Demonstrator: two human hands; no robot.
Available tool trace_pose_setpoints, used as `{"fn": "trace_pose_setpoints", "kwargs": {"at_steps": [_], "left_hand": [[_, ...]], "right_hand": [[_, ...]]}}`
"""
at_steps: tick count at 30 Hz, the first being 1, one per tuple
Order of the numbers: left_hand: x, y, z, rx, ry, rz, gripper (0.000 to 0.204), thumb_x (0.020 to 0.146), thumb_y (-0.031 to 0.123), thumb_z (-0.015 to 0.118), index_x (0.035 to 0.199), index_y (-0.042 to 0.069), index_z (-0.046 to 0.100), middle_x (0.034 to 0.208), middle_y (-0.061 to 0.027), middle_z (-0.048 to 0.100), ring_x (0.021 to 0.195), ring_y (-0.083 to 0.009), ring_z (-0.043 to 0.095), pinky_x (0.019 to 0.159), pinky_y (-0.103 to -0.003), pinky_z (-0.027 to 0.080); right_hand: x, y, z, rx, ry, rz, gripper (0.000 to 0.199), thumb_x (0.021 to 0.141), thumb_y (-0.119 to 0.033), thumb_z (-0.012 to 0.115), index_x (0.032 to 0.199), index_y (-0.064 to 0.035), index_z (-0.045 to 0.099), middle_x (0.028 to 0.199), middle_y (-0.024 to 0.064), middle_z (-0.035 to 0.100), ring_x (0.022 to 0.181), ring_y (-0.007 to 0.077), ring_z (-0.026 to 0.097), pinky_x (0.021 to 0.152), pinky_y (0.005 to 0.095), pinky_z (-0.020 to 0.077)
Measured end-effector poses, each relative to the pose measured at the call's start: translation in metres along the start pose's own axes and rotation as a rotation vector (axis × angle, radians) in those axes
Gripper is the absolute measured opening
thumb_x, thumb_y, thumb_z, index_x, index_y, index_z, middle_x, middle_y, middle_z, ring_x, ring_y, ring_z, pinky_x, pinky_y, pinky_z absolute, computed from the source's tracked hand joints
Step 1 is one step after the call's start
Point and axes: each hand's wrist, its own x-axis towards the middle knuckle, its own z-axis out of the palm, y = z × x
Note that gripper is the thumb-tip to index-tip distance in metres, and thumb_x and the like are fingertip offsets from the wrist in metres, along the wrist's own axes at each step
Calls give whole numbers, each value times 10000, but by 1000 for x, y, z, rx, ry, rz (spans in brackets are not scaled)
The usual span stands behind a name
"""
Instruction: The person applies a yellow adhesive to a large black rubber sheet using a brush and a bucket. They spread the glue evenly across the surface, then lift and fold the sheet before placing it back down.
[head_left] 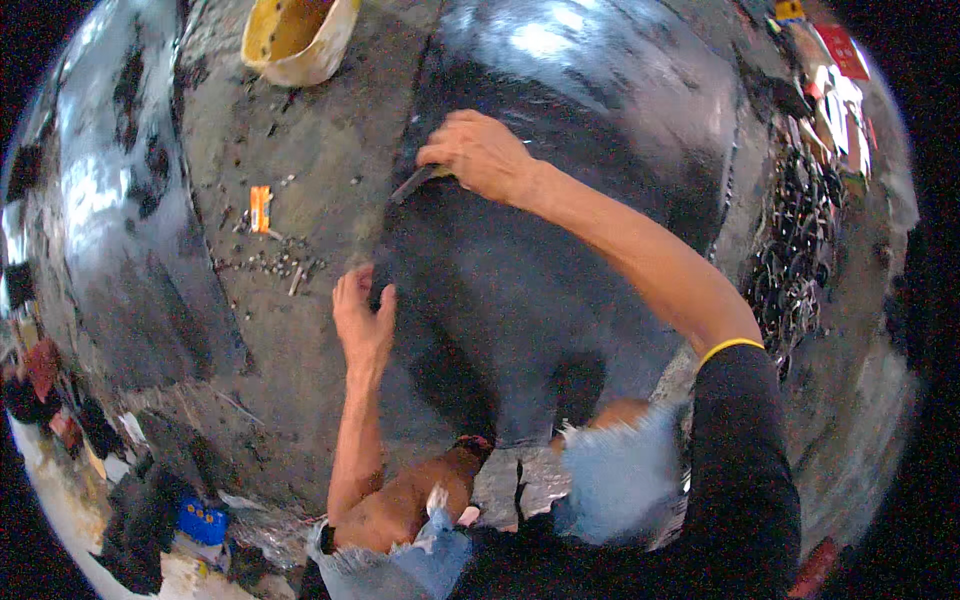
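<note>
A wide dark sheet (560,260), shiny at its far end, lies on the floor in front of me and under my legs. My right hand (480,155) is closed round a knife (412,184) with a greyish blade, which points toward the sheet's left edge. The fingers cover most of its handle. Nearer to me, my left hand (362,312) is at the same edge, with fingers bent and the thumb on the sheet's side. A dark bit of the sheet's edge shows between thumb and fingers.
A yellowish tub (300,45) stands at the far left. A small orange packet (261,208) and scattered dark bits (285,262) lie on the floor. Another dark sheet (130,250) is on the left. A heap of black scraps (795,240) runs along the right. A blue box (203,521) sits lower left.
</note>
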Motion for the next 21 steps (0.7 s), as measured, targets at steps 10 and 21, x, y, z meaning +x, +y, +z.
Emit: {"fn": "trace_pose_setpoints", "kwargs": {"at_steps": [10,21], "left_hand": [[-84,-34,-43,-239,-194,-294,312,944,86,703,1223,-1,592,1116,-69,664,1007,-140,593,872,-308,489],[-181,-70,-84,-89,-397,-325,515,918,72,727,1372,-35,509,1265,-127,637,1133,-198,611,978,-313,473]], "right_hand": [[-227,125,-15,82,32,166,420,719,37,659,1078,-167,735,1023,60,711,1049,300,642,956,430,501],[-574,49,6,30,238,597,385,782,14,538,1064,-163,731,1056,54,711,1098,292,637,1005,430,459]]}}
